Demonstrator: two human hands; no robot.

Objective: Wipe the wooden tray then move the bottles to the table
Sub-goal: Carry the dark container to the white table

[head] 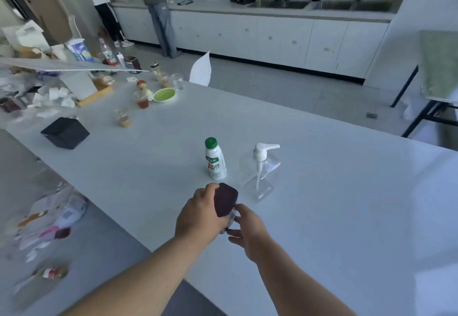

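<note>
A bottle with a dark maroon cap (225,199) is held just above the white table (322,216), near its front edge. My left hand (198,214) wraps around it from the left. My right hand (247,229) touches its lower side with the fingertips. Just behind stand a white milk bottle with a green cap (215,159) and, to its right, a clear pump bottle (261,170), both upright on the table. A wooden tray (95,96) lies at the far left among clutter.
A black box (65,133), a cup (123,118), a green bowl (164,94) and several jars and papers crowd the table's far left. Litter lies on the floor at left. Two people stand at the back counter. A white chair back (201,69) rises behind the table.
</note>
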